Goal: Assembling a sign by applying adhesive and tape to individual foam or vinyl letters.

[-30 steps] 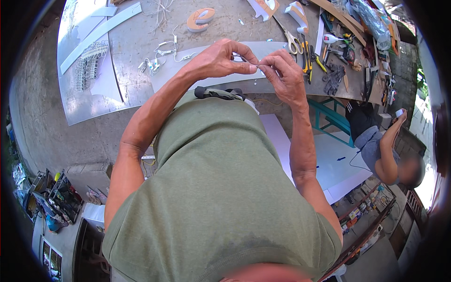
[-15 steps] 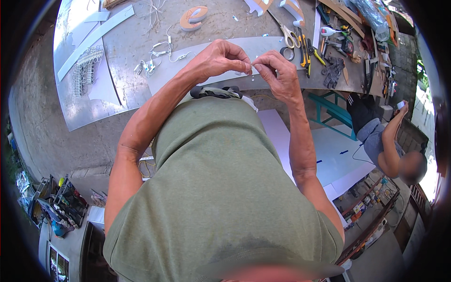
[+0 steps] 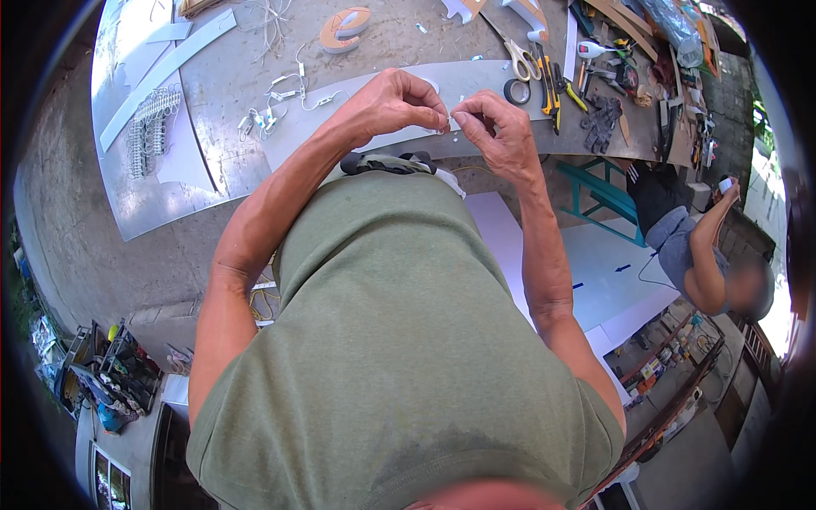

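Observation:
Over the near edge of the metal worktable (image 3: 229, 76), my left hand (image 3: 395, 106) and my right hand (image 3: 503, 134) meet almost fingertip to fingertip. Thumb and forefinger are pinched together on each. Whatever lies between the fingers is too small to make out. Beneath them a pale sheet (image 3: 327, 127) lies along the edge, with tiny white scraps on it. Left of my left hand is a wired string of small white light modules (image 3: 270, 121). A black tape roll (image 3: 516, 91) and scissors (image 3: 520, 61) lie just beyond my right hand.
Yellow-handled cutters (image 3: 545, 89), pliers (image 3: 573, 95), a grey glove (image 3: 602, 125) and other tools crowd the right side. White strips (image 3: 170, 78) and a module bundle (image 3: 153, 127) lie left. An orange-faced letter (image 3: 343, 32) sits farther back. Beside a teal bench (image 3: 603, 194) is another person (image 3: 684, 246).
Both hands stay pinched close together, with only a slight shift of the fingers. The whole view has moved a little.

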A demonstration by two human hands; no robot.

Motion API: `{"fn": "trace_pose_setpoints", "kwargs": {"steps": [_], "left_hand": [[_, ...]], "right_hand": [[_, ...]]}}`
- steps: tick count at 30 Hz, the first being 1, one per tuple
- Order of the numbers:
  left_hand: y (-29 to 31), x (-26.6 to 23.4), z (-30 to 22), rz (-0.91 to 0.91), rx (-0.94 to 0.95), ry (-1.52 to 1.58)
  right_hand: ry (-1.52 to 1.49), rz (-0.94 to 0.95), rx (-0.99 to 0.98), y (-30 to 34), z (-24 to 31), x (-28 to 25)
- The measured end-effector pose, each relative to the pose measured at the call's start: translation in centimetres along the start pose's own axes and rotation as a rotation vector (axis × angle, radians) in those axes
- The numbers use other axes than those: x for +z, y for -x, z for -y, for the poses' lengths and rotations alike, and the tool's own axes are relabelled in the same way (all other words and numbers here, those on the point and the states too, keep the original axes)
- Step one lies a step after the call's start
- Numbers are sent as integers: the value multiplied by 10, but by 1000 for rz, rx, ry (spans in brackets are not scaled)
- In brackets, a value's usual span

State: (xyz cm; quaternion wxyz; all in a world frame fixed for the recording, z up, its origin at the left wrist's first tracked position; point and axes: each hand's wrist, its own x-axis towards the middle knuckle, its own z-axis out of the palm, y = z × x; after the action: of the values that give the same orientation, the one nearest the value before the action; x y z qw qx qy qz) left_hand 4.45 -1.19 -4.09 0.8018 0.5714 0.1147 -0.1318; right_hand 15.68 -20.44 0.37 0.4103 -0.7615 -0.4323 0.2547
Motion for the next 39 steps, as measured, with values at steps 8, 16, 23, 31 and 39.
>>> {"fn": "trace_pose_setpoints", "kwargs": {"steps": [8,16,23,31,39], "left_hand": [[2,2,-6,-11,2,-138],[3,5,-7,-65,67,-365],[1,6,-1,-76,83,-453],[1,8,0,-86,131,-493],[0,20,3,-183,205,-649]], "right_hand": [[47,28,36,0,1,2],[57,34,85,2,0,4],[45,51,160,4,1,6],[35,48,152,5,-3,9],[-14,-22,262,10,-7,24]]}}
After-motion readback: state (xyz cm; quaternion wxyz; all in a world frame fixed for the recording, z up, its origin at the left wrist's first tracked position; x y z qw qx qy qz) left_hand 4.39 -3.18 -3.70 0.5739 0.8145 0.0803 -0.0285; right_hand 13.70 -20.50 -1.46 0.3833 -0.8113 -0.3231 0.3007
